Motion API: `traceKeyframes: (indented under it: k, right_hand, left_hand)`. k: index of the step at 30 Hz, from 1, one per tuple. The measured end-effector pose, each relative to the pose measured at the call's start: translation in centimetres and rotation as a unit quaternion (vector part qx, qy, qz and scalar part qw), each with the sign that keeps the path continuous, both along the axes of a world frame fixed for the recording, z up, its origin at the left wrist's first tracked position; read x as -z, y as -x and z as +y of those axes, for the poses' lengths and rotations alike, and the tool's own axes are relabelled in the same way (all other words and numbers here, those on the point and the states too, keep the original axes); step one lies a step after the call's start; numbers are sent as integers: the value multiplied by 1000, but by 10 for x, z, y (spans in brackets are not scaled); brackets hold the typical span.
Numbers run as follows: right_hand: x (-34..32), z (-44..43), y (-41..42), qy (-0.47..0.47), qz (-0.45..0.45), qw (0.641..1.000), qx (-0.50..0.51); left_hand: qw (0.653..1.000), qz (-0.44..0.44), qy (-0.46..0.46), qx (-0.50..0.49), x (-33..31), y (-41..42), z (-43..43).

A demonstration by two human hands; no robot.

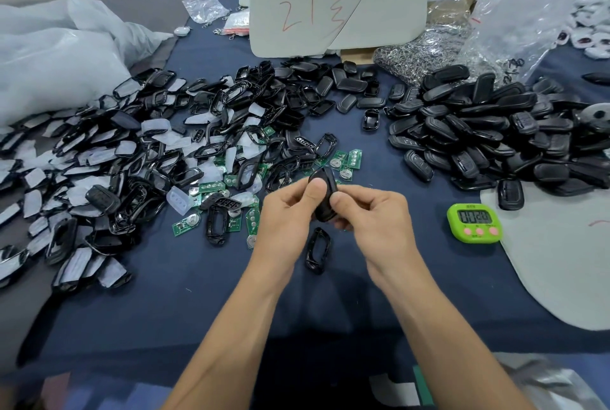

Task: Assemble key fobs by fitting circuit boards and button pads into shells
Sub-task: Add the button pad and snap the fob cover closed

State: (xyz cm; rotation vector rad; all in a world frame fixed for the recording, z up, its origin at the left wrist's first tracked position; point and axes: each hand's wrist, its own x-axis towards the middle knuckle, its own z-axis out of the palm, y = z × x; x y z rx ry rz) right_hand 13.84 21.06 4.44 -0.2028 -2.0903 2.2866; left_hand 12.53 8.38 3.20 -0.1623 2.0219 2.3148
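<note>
Pinching black fob (325, 208) between left hand (287, 211) and right hand (376, 215), thumbs on top, fingers curled underneath, above mid table (198, 294).

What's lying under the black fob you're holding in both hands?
A loose black frame lies on the blue cloth just below the fob, apart from it. The left hand and right hand pinch the fob; their thumbs cover its face, so its contents cannot be seen.

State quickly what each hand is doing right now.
Left hand: grips the black key fob.
Right hand: pinches the same fob.
</note>
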Motion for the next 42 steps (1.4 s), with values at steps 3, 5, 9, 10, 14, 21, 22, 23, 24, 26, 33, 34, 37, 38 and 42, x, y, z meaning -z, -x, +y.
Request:
traceKeyframes:
  k: [3,5,9,10,14,21,22,23,24,26,33,34,37,38,42]
  right_hand:
    - [5,-14,-4,76,-26,996,23]
    - [6,-21,-6,99,-20,994,34]
    - [8,-29,-9,77,11,997,24]
    - [9,-30,-10,79,12,997,24]
    - [11,-35,-12,117,3,993,29]
    - [7,-37,-13,159,-14,986,44]
    - [7,-36,-12,173,-19,984,43]
    - [7,-35,-12,192,-27,980,43]
    - [7,-35,-12,215,-39,975,45]
    - [7,-34,-12,256,-62,964,47]
    - [12,-11,-5,0,-6,999,50]
    - [9,-5,-3,-27,17,998,46]
    - [-1,9,4,-52,53,997,-35]
    - [-4,12,5,-52,57,996,-52]
    - [-9,17,6,13,65,997,-45]
  left_hand:
    - [994,-27,-88,-59,0,-7,12]
    - [986,-39,-124,-101,-3,-9,19]
    - [978,-34,-144,-148,-12,-11,28]
    - [977,-34,-145,-155,-15,-11,29]
    - [973,-34,-143,-176,-20,-7,28]
    - [983,-43,-128,-123,-17,-5,20]
    - [986,-45,-126,-98,-16,-5,16]
    - [988,-46,-127,-76,-15,-6,12]
    - [990,-43,-123,-63,-13,-6,9]
    - [994,-17,-79,-69,-7,-7,8]
    - [964,117,228,-67,0,-19,-4]
    - [951,124,278,-54,-2,-19,-8]
    - [932,138,335,-11,-9,-19,-13]
    - [929,145,339,-1,-11,-19,-15]
    - [934,161,319,0,-18,-25,-11]
